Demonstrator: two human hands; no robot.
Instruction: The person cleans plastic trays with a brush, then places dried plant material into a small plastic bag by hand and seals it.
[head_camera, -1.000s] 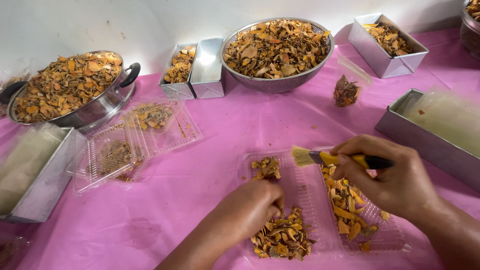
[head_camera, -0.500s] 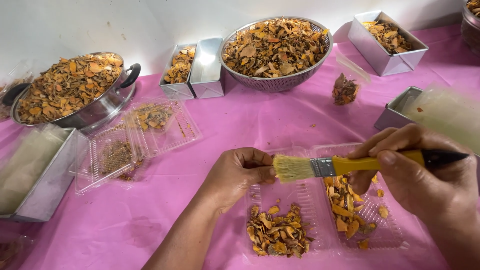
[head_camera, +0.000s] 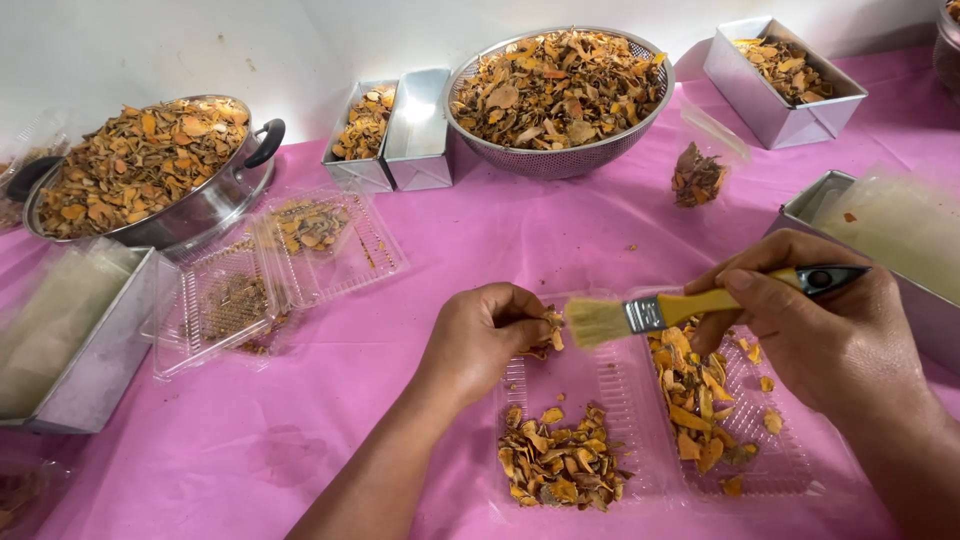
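An open clear plastic clamshell tray (head_camera: 620, 400) lies on the pink cloth in front of me, with dried orange-brown slices (head_camera: 560, 465) in its left half and more slices (head_camera: 695, 395) in its right half. My left hand (head_camera: 485, 335) pinches a small clump of slices (head_camera: 548, 330) over the tray's far left corner. My right hand (head_camera: 830, 325) holds a yellow-handled paintbrush (head_camera: 680, 308), its bristles pointing left, almost touching the clump.
A mesh colander (head_camera: 560, 95), a handled pot (head_camera: 150, 170) and small metal tins (head_camera: 390, 130) with dried slices stand at the back. Another open clamshell (head_camera: 280, 265) lies left. Metal tins (head_camera: 80, 340) with clear bags sit at both sides, and a small filled bag (head_camera: 697, 175) stands ahead.
My left hand rose from the left pile with a clump of slices to the tray's far edge. My right hand lifted the brush and brought its bristles toward the clump.
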